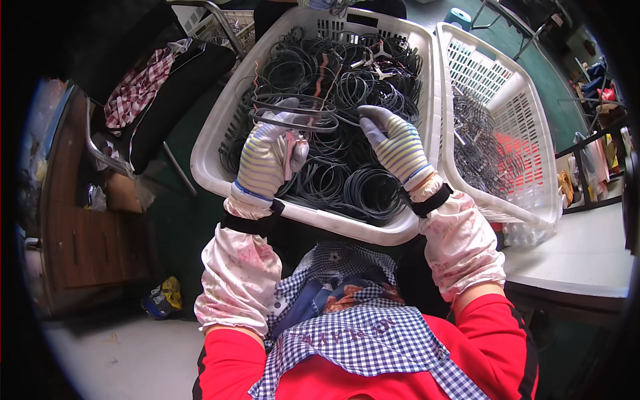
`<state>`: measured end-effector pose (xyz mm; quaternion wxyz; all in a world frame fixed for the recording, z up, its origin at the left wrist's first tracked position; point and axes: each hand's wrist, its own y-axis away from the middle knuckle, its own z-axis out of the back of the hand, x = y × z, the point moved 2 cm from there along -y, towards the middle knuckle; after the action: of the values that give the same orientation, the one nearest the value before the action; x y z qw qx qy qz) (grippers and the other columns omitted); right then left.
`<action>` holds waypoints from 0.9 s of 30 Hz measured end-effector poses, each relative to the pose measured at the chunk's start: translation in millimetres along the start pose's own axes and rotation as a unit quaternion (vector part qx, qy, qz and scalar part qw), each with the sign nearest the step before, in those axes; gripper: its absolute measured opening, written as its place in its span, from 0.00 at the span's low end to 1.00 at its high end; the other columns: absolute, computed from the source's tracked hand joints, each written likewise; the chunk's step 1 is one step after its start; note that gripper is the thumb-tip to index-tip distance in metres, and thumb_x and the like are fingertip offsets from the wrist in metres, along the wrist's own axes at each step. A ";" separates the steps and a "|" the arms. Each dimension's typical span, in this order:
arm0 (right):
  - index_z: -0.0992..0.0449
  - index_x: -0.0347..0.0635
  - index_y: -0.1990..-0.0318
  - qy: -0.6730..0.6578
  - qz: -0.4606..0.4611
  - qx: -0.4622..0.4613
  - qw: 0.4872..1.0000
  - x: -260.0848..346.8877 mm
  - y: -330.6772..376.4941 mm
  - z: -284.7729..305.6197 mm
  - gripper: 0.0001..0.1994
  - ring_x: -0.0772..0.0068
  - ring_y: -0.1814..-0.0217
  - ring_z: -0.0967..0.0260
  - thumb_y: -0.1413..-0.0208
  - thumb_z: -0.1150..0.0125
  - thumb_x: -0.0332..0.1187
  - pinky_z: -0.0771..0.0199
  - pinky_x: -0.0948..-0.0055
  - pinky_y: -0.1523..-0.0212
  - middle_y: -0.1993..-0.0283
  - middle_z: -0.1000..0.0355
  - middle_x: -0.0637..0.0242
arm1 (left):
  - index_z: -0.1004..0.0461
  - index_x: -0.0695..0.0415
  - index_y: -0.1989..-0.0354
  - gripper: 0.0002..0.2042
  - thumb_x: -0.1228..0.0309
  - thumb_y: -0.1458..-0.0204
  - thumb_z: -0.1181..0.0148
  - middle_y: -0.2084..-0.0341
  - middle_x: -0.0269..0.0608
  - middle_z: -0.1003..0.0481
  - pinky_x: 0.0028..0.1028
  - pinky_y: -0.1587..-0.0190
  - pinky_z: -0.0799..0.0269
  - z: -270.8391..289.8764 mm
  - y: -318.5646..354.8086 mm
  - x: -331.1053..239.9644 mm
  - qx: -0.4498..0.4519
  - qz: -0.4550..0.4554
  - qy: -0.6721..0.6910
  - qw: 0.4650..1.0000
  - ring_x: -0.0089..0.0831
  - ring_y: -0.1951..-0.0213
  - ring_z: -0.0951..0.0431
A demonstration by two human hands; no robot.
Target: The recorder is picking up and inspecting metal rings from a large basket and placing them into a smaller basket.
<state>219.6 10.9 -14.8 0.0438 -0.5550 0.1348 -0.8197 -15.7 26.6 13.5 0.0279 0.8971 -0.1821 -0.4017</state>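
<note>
Over a large white plastic basket (347, 230), my left hand (263, 157), in a striped knit glove, is closed on a coil of dark wire (313, 123). The coil is held nearly level, its loops reaching toward the right. A pinkish strip (289, 155) shows at the fingers of the same hand; whether it is held or part of the glove I cannot tell. My right hand (398, 145), gloved alike, is just right of the coil and apart from it. Its thumb and forefinger are parted, with nothing visible between them. Many similar wire coils (373, 190) fill the basket below.
To the right stands a second white basket (541, 157) with thin metallic-looking wire pieces (477, 143). A white table (580, 250) is beyond it. At the left are a black chair (187, 83) with a checked cloth (140, 87) and a brown wooden cabinet (93, 247).
</note>
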 end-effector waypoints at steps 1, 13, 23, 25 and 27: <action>0.24 0.40 0.43 -0.015 0.012 0.006 1.000 4.3 1.8 -2.2 0.16 0.75 0.58 0.24 0.38 0.38 0.31 0.24 0.75 0.53 0.60 0.21 0.61 | 0.33 0.59 0.39 0.21 0.62 0.37 0.46 0.52 0.53 0.23 0.20 0.82 0.34 -2.9 3.3 -0.9 0.040 0.002 -0.017 0.999 0.25 0.77 0.26; 0.32 0.40 0.36 -0.114 0.189 0.018 0.975 36.2 10.5 -16.8 0.31 0.73 0.44 0.27 0.47 0.27 0.32 0.29 0.71 0.41 0.47 0.23 0.62 | 0.29 0.69 0.44 0.26 0.55 0.35 0.54 0.77 0.48 0.26 0.22 0.84 0.40 -18.0 1.4 9.3 0.227 0.080 0.085 0.967 0.27 0.82 0.32; 0.23 0.38 0.48 -0.209 0.034 0.071 0.975 28.2 17.9 -30.5 0.14 0.77 0.56 0.24 0.38 0.36 0.33 0.24 0.75 0.53 0.57 0.20 0.64 | 0.32 0.60 0.43 0.18 0.60 0.33 0.54 0.65 0.48 0.20 0.30 0.80 0.27 -4.4 -10.4 18.8 0.080 0.055 0.123 0.988 0.36 0.78 0.23; 0.22 0.40 0.50 -0.057 0.021 0.109 0.992 15.7 15.5 -28.2 0.12 0.72 0.57 0.22 0.38 0.37 0.35 0.24 0.74 0.53 0.58 0.20 0.61 | 0.32 0.60 0.43 0.18 0.61 0.34 0.53 0.64 0.48 0.20 0.30 0.80 0.28 -3.4 -8.0 19.7 0.064 0.055 0.123 0.989 0.35 0.78 0.23; 0.21 0.44 0.51 0.184 0.054 0.197 0.961 -12.3 15.6 -27.9 0.14 0.60 0.55 0.20 0.41 0.37 0.38 0.22 0.64 0.52 0.58 0.20 0.57 | 0.33 0.59 0.41 0.19 0.61 0.35 0.53 0.61 0.48 0.20 0.28 0.80 0.31 6.8 -9.7 19.5 0.089 0.057 0.107 0.989 0.33 0.77 0.24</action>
<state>197.4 3.4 -39.7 0.1707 -0.3672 0.0056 -0.9143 -5.8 29.6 -6.9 -0.0098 0.9219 -0.2637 -0.2837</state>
